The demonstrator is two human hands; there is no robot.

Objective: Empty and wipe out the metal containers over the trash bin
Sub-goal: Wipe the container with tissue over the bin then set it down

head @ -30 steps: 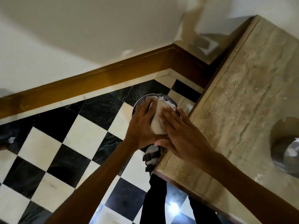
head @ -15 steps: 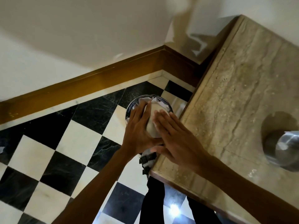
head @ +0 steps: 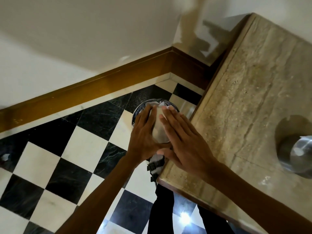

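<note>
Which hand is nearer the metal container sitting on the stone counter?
Right. The right hand is at the counter's edge, on that container's side; the left hand is farther off, over the trash bin.

- Location type: an indoor room with a finished, hotel-like or household interior, probably a bathroom or hallway corner; the exact room cannot be told.
- Floor [head: 70, 159]: polished black and white tiles laid in a checkerboard pattern, reflecting a ceiling light at the near edge.
- Skirting board [head: 101, 85]: varnished brown wood, running along both walls and meeting at the far corner.
- Walls [head: 84, 39]: plain white plaster.
- Countertop [head: 249, 102]: beige veined stone slab with a dark wooden edge, on the right.
- Trash bin [head: 135, 115]: small, round, metal-rimmed, standing on the floor just beside the countertop, holding crumpled paper.
</note>
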